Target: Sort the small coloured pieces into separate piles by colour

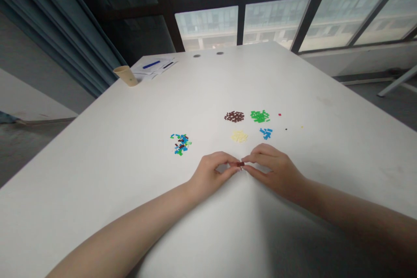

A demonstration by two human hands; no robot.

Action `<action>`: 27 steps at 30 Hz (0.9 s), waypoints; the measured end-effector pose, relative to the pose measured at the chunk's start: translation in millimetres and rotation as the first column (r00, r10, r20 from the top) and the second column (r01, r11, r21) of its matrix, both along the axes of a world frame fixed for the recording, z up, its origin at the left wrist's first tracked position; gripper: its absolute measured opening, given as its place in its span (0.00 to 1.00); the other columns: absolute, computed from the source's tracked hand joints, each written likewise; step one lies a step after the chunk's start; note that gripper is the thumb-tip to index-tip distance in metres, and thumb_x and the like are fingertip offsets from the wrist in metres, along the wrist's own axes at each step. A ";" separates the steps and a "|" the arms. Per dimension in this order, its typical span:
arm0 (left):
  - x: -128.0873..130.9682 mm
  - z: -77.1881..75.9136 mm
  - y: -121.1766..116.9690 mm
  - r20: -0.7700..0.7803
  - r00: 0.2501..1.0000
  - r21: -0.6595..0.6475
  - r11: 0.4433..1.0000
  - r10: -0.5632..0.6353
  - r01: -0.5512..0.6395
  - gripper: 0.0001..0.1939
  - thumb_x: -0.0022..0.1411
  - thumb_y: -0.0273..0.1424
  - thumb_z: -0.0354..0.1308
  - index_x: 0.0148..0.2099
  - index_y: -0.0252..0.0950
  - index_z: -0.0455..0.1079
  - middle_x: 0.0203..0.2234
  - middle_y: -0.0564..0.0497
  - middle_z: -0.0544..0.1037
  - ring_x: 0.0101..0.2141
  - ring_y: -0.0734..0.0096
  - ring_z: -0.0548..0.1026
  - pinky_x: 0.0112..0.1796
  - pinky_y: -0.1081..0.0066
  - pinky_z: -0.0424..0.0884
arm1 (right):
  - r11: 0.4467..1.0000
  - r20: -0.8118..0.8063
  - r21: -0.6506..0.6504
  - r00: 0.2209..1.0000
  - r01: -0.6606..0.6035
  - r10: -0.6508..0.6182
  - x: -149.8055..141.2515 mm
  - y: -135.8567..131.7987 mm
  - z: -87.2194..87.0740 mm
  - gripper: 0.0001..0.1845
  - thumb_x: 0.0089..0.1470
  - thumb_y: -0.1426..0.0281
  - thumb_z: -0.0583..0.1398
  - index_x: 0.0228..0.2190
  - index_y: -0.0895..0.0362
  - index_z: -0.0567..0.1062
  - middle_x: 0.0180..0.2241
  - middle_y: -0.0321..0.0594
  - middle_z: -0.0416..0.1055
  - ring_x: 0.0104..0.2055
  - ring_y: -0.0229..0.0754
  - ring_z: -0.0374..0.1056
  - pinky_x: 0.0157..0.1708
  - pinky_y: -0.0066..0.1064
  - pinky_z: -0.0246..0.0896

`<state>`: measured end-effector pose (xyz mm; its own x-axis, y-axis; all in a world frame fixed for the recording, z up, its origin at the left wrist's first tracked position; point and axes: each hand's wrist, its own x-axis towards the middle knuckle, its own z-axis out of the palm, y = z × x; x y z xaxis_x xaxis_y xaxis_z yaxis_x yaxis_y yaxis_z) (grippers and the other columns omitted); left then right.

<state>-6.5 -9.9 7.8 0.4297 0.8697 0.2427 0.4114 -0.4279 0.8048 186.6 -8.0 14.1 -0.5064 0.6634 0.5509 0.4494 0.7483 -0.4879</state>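
- Pinched between the fingertips of both hands, a small dark reddish-brown plastic brick point(240, 164) sat at the centre of the grip. The left hand point(210, 174) and right hand point(273, 170) were almost closed and curled toward each other, and each appeared to hold one end of the brick.
- In the head view, the brick's long axis ran left to right between the hands, and neither hand was clearly nearer to it.
- Just far of the grip lay a pile of tiny pale yellow plastic bricks point(239, 136).
- Farther away were a pile of dark brown bricks point(233, 116) and a pile of bright green bricks point(259, 116), with a small pile of sky-blue bricks point(266, 133) to the right of the yellow.
- Left of the grip lay a mixed pile of blue, green and brown bricks point(180, 143).
- These all rested on a white table point(97, 152).
- At the table's far left corner, a tan paper cup point(125, 75) lay tilted near white papers point(153, 69) bearing a blue pen point(151, 64).
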 end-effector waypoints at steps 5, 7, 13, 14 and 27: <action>1.2 -0.3 3.4 -0.041 0.999 -0.152 0.988 -0.029 0.022 0.09 0.55 0.35 0.55 0.35 0.34 0.69 0.26 0.52 0.74 0.28 0.76 0.70 0.30 0.77 0.64 | 0.997 0.065 -0.022 0.996 0.069 -0.068 7.6 23.5 20.7 0.05 0.50 0.72 0.58 0.29 0.58 0.75 0.27 0.39 0.69 0.31 0.37 0.64 0.33 0.28 0.58; 0.9 -1.4 4.9 -0.070 0.993 -0.230 0.970 -0.094 0.076 0.10 0.57 0.35 0.52 0.34 0.34 0.69 0.22 0.54 0.72 0.24 0.78 0.66 0.25 0.78 0.60 | 0.983 0.126 -0.059 0.978 0.176 -0.168 8.9 47.4 31.2 0.05 0.48 0.71 0.59 0.28 0.57 0.76 0.26 0.38 0.68 0.30 0.37 0.63 0.32 0.27 0.56; -0.3 -4.7 6.1 -0.094 0.954 -0.272 0.929 -0.285 0.251 0.11 0.59 0.33 0.49 0.34 0.33 0.69 0.22 0.54 0.69 0.22 0.80 0.62 0.23 0.80 0.58 | 0.936 0.430 -0.111 0.865 0.334 -0.257 -15.6 136.5 19.4 0.09 0.48 0.68 0.58 0.31 0.56 0.77 0.27 0.39 0.68 0.29 0.37 0.61 0.29 0.26 0.51; -0.5 -4.4 6.1 -0.106 0.948 -0.257 0.929 -0.300 0.266 0.11 0.59 0.32 0.48 0.34 0.33 0.69 0.22 0.53 0.69 0.22 0.80 0.62 0.23 0.80 0.58 | 0.937 0.450 -0.117 0.858 0.330 -0.246 -21.8 148.3 13.0 0.09 0.48 0.69 0.58 0.31 0.56 0.77 0.28 0.39 0.68 0.29 0.36 0.61 0.29 0.26 0.51; -2.4 0.9 7.2 -0.164 0.923 -0.196 0.929 -0.348 0.315 0.10 0.59 0.31 0.48 0.35 0.34 0.70 0.24 0.52 0.72 0.23 0.80 0.65 0.26 0.79 0.61 | 0.937 0.553 -0.131 0.809 0.323 -0.201 -44.9 184.9 -4.5 0.12 0.49 0.72 0.55 0.35 0.57 0.76 0.32 0.41 0.72 0.32 0.37 0.64 0.31 0.26 0.53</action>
<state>-8.9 -2.6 8.7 0.7244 0.6893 -0.0060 0.4220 -0.4366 0.7945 141.7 176.9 9.6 -0.4662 0.8805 0.0864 0.8451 0.4721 -0.2510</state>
